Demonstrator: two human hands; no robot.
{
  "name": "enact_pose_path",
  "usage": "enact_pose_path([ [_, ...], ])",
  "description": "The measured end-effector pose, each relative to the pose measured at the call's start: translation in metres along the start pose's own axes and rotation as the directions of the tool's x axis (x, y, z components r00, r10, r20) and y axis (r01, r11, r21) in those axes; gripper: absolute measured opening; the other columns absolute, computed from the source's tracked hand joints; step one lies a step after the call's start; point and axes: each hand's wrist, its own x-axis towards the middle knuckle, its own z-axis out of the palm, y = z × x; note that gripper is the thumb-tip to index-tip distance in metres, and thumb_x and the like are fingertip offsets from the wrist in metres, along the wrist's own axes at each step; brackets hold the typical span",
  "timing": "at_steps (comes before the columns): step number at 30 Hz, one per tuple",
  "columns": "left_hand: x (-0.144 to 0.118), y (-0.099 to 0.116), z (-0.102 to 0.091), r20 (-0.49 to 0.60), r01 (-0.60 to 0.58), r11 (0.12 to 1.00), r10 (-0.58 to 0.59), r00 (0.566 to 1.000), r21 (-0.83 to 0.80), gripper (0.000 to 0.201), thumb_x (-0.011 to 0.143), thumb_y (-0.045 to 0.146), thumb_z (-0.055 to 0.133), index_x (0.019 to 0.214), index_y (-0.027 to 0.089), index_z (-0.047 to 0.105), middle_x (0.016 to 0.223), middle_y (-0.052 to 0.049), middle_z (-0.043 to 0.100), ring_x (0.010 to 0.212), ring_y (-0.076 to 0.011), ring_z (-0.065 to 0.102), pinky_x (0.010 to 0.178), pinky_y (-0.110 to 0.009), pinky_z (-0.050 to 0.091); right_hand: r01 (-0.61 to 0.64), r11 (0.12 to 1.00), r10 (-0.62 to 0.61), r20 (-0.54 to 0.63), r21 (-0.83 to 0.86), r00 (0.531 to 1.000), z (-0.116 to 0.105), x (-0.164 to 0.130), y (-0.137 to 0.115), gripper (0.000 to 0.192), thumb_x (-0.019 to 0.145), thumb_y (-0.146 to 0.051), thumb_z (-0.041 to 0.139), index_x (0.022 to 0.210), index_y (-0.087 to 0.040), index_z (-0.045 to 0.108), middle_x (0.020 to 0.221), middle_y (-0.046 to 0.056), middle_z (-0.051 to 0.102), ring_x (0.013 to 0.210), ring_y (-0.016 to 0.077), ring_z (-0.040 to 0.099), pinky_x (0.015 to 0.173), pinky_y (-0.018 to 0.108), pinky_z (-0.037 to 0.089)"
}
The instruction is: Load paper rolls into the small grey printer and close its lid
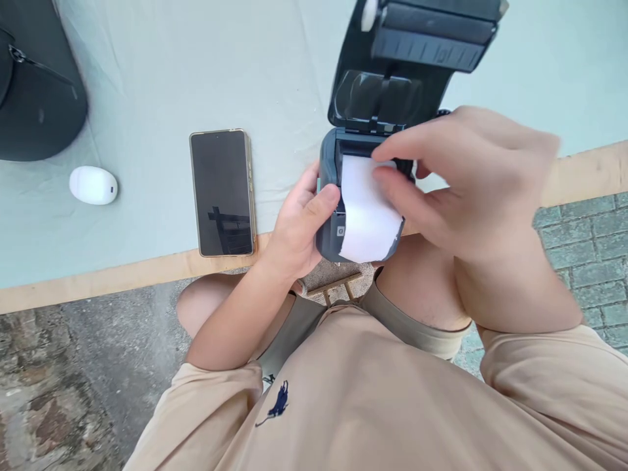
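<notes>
A dark portable printer (366,134) is held up over the near edge of the surface (275,72), its hinged lid (398,72) swung fully back. White paper (370,209) lies along the body, its ragged free end reaching the front. The left hand (304,226) grips the body from the side, thumb on the rim. The right hand (471,176), blurred, brings thumb and forefinger together at the paper's upper part; whether they pinch it cannot be told. As judged here, opening the lid and placing the paper are done; settling the paper and closing the lid appear to remain. Leftward, a phone (223,193) overlaps the near edge; beyond lie a white case (93,185) and, toward the far left, a black bag (39,85).
</notes>
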Motion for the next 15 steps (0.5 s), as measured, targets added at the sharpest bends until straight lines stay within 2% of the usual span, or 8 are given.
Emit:
enact_pose_path([
  [2,-0.001,-0.001,0.001,0.015,0.000,1.000,0.000,1.000,0.014,0.038,0.090,0.048,0.065,0.119,0.025,0.055,0.118,-0.004,0.070,0.115,-0.0222,0.070,0.084,-0.029,0.061,0.089,0.985,-0.082,0.050,-0.146,0.995,-0.001,-0.001,0.001,0.018,0.090,-0.032,0.057,0.104,-0.027,0.067,0.085,0.000,0.072,0.074,0.0162,0.060,0.059,0.031,0.036],
  [4,-0.001,-0.001,0.001,0.029,-0.006,1.000,0.006,1.000,0.021,0.039,0.090,0.045,0.066,0.122,0.026,0.055,0.125,-0.004,0.067,0.116,-0.0222,0.069,0.088,-0.029,0.061,0.134,0.964,-0.112,0.105,-0.229,0.988,-0.003,-0.003,0.002,0.028,0.086,-0.038,0.062,0.111,-0.027,0.066,0.080,-0.001,0.070,0.071,0.0155,0.058,0.054,0.029,0.032],
  [8,-0.002,-0.001,0.000,0.055,0.021,0.998,-0.024,0.998,0.051,0.042,0.089,0.048,0.067,0.123,0.025,0.057,0.130,-0.004,0.066,0.128,-0.0257,0.063,0.097,-0.030,0.058,0.126,0.956,-0.082,0.170,-0.264,0.982,-0.009,-0.006,-0.002,0.025,0.084,-0.033,0.063,0.108,-0.026,0.066,0.067,-0.003,0.063,0.057,0.0118,0.049,0.047,0.028,0.023],
  [10,-0.003,0.000,0.001,0.055,0.034,0.998,-0.037,0.998,0.053,0.043,0.088,0.048,0.068,0.123,0.026,0.057,0.129,-0.003,0.067,0.129,-0.0263,0.062,0.096,-0.032,0.058,0.062,0.982,-0.033,0.162,-0.177,0.986,-0.013,-0.007,-0.008,0.024,0.081,-0.027,0.064,0.105,-0.027,0.066,0.065,-0.004,0.062,0.053,0.0094,0.046,0.047,0.027,0.024],
  [12,-0.003,0.000,0.001,0.038,0.030,0.999,-0.031,0.999,0.041,0.043,0.087,0.048,0.069,0.122,0.027,0.057,0.130,-0.003,0.066,0.131,-0.0264,0.061,0.100,-0.033,0.058,-0.045,0.999,0.046,0.137,-0.011,0.989,-0.019,-0.010,-0.012,0.028,0.078,-0.025,0.069,0.106,-0.027,0.066,0.067,-0.005,0.062,0.050,0.0060,0.039,0.048,0.027,0.025],
  [15,-0.002,-0.001,0.001,0.016,0.002,1.000,-0.002,1.000,0.012,0.041,0.087,0.047,0.069,0.120,0.025,0.057,0.131,-0.003,0.066,0.136,-0.0268,0.057,0.107,-0.035,0.055,-0.154,0.943,0.128,0.106,0.296,0.986,-0.026,-0.015,-0.007,0.025,0.083,-0.038,0.068,0.105,-0.026,0.069,0.082,-0.002,0.065,0.049,0.0034,0.036,0.044,0.028,0.026],
])
